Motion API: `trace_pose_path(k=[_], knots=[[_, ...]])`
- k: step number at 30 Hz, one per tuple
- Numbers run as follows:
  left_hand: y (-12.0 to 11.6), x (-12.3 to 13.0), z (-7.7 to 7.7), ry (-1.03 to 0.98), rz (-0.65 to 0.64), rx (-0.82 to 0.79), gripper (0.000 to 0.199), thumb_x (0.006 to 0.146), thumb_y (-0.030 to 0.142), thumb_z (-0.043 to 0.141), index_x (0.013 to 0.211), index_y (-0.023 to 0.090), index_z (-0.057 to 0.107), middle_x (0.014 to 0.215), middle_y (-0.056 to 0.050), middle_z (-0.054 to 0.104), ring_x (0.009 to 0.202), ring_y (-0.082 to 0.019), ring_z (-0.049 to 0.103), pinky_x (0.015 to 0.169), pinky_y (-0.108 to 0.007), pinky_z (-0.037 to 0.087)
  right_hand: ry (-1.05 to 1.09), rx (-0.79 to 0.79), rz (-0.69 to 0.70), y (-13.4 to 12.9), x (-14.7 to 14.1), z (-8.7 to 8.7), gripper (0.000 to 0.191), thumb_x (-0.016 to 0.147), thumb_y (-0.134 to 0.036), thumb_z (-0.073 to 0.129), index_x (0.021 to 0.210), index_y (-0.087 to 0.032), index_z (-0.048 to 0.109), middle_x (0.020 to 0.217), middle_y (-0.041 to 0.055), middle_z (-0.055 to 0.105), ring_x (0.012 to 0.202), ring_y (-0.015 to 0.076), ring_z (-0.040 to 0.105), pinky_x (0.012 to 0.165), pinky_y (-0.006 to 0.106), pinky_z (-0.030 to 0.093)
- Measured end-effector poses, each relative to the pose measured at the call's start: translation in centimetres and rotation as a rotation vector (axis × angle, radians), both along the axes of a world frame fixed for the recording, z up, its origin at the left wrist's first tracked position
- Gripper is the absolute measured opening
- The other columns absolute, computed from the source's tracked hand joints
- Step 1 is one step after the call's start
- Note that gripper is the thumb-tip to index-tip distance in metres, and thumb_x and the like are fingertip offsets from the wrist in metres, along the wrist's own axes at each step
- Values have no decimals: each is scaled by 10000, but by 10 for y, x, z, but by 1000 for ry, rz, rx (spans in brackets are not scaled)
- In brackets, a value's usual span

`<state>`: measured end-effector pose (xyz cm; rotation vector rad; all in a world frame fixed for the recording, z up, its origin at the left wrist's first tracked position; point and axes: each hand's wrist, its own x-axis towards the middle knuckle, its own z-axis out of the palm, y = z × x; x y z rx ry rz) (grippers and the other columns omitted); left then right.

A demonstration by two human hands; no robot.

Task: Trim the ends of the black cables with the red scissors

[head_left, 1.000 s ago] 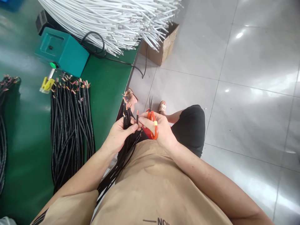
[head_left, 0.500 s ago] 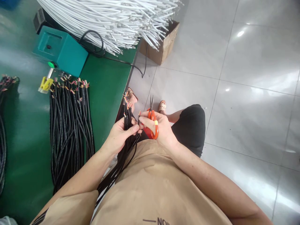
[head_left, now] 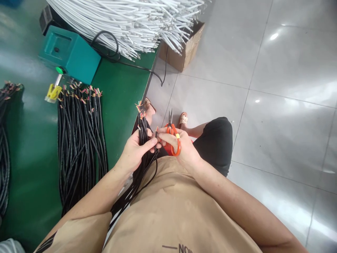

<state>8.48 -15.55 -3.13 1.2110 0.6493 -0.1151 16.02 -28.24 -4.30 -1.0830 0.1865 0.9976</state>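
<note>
My left hand (head_left: 138, 149) is wrapped round a bundle of black cables (head_left: 143, 130) with stripped, coloured wire ends pointing up. One separate black cable (head_left: 156, 135) stands between my two hands, its end at the fingertips of both. Orange-handled scissors (head_left: 173, 137) rest in my right hand (head_left: 184, 144), the handle loop round its fingers and thumb side, the metal blades pointing away from me and slightly apart. The lower part of the held cables hangs down beside my body.
On the green table (head_left: 123, 88) at left lie a large row of black cables (head_left: 81, 147), another bundle (head_left: 4, 140), a teal machine (head_left: 70, 52) with a yellow part (head_left: 53, 92), and white cables (head_left: 126, 24). A cardboard box (head_left: 185, 52) stands on the floor.
The single cable's lower part now bows further right. The scissors have turned slightly in my right hand. The whole view has shifted a little.
</note>
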Motion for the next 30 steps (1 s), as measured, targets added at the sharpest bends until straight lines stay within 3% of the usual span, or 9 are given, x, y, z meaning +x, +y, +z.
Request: trace_pose_path(k=[7,14,17,20,22,26,30], knots=[[0,0,0,19,12,8,268,716,226,742,827,187,501,743,19,637,651,-113,637,522,-194,421,17,59,28,-2,2,-2,179,671,-303,721,769,-167,658,588,-44,559,561,105,534,599,264,436],[0,-3,-2,24,-60,-24,234,740,222,730,830,177,519,773,5,655,654,-112,651,538,-188,456,-29,121,58,-2,3,1,264,680,-400,729,704,-165,612,577,-41,543,504,89,504,559,258,427],[0,-2,1,71,-32,-73,230,714,251,754,853,173,587,910,-21,673,818,-147,667,637,-217,524,-121,7,-35,-4,6,5,272,706,-427,706,718,-174,606,592,-38,549,533,98,512,563,257,432],[0,-1,4,111,28,-125,247,733,344,733,899,174,667,1100,-60,656,1013,-196,625,743,-282,568,-368,-223,-220,-5,11,11,242,717,-395,701,830,-188,649,717,-15,581,645,113,525,621,261,450],[1,0,3,119,65,-130,252,735,365,729,898,175,700,1106,-61,658,1029,-202,616,767,-303,577,-526,-290,-256,-5,13,15,210,730,-366,690,862,-205,662,796,0,594,708,122,532,674,269,461],[0,-1,-3,71,46,-116,270,714,323,755,950,197,720,1116,-57,676,1073,-229,613,831,-335,571,-575,-218,-106,2,11,15,177,737,-368,680,791,-202,649,830,23,611,758,146,568,692,284,480],[-1,-3,-6,8,11,-69,320,735,302,740,1042,223,705,1193,-58,657,1161,-255,572,873,-348,556,-556,-264,-48,7,7,7,205,692,-363,713,779,-192,638,770,15,610,718,149,561,647,284,480]])
